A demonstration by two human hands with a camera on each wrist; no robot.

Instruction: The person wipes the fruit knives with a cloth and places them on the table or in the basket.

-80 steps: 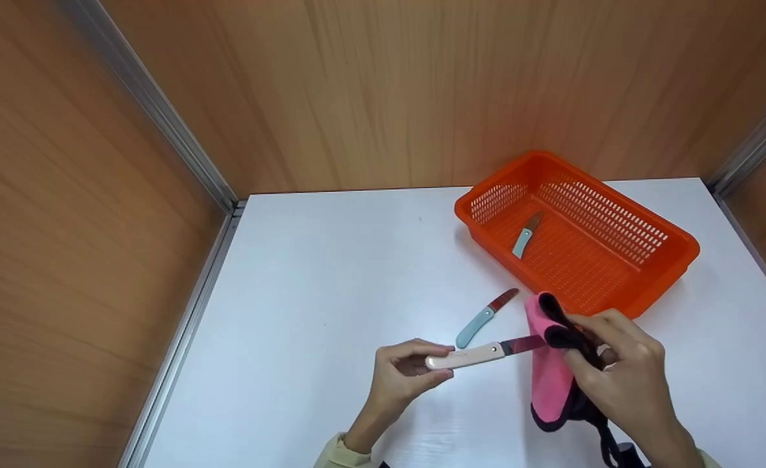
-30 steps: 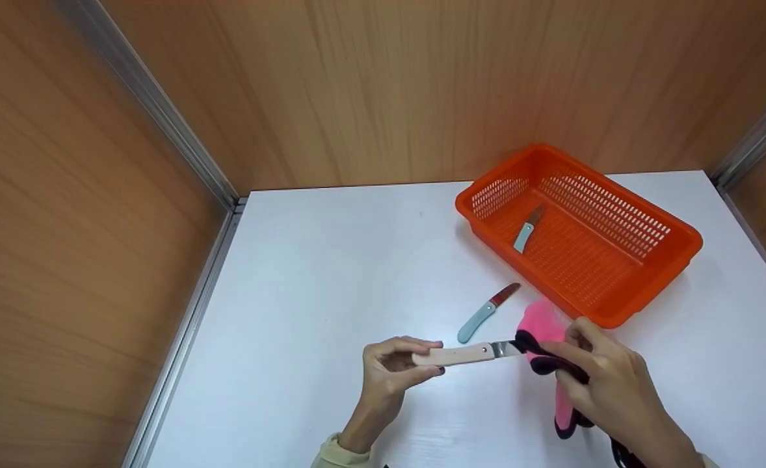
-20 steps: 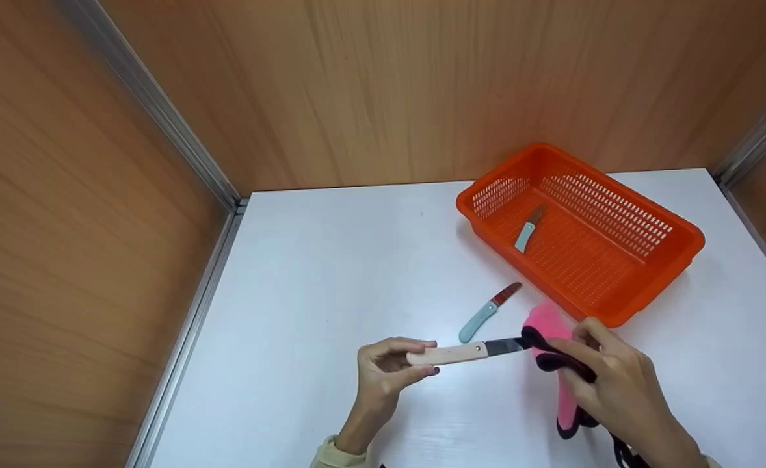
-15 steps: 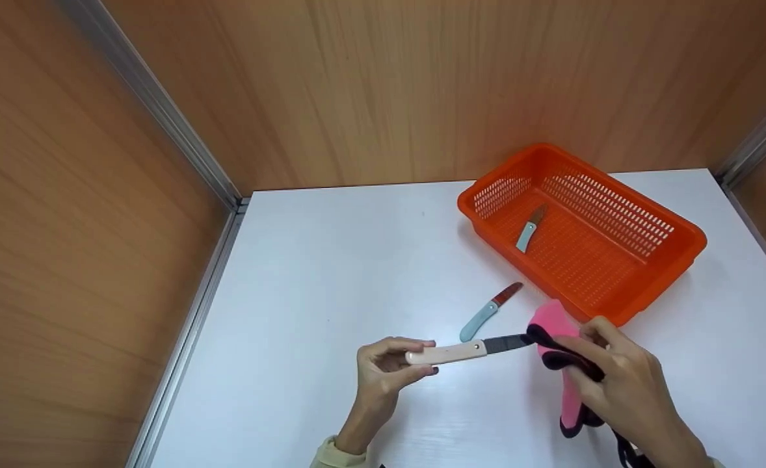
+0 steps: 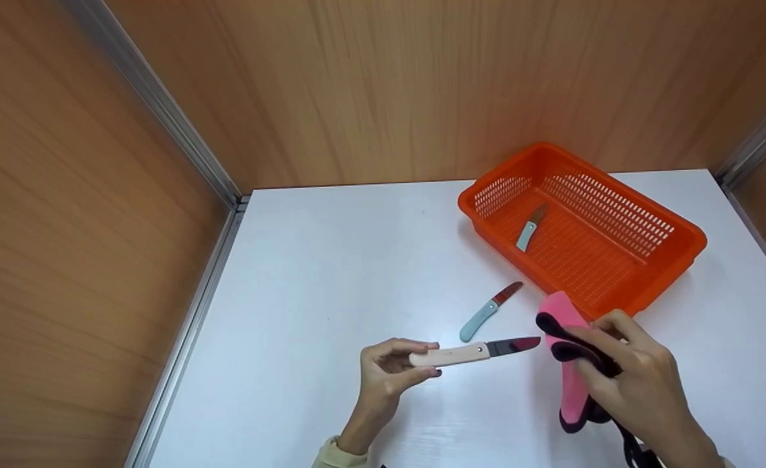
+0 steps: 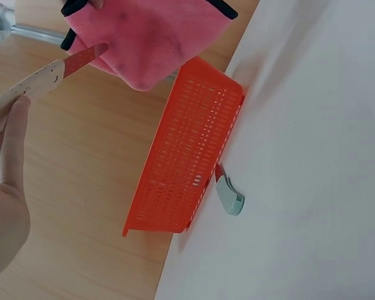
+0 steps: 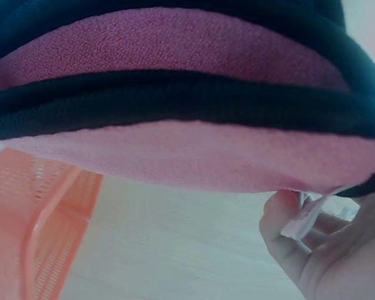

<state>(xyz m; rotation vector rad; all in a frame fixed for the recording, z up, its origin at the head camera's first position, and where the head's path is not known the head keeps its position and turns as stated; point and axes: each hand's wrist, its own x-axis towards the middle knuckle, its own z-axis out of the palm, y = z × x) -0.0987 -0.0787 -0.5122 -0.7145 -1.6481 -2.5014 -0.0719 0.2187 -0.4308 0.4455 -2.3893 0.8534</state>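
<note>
In the head view my left hand [image 5: 383, 377] pinches the pale handle of a folding knife [image 5: 451, 355], its blade unfolded and pointing right. My right hand [image 5: 643, 370] holds a folded pink cloth with dark edging [image 5: 576, 390], just right of the blade tip, with a small gap between them. A second knife with a light-blue handle [image 5: 479, 320] and reddish blade lies on the table beyond. In the left wrist view the pale knife [image 6: 40, 81] appears in front of the pink cloth [image 6: 144, 40]. The cloth [image 7: 156, 156] fills much of the right wrist view.
An orange perforated basket [image 5: 666, 276] stands at the back right of the white table [image 5: 279, 338]. Inside it lies another light-blue-handled knife [image 5: 526, 235]. Wooden panels [image 5: 383, 97] rise behind and at both sides.
The cloth, earlier folded around the blade, has slid along it to the tip and come off to the right with my right hand. My left hand keeps its hold on the knife.
</note>
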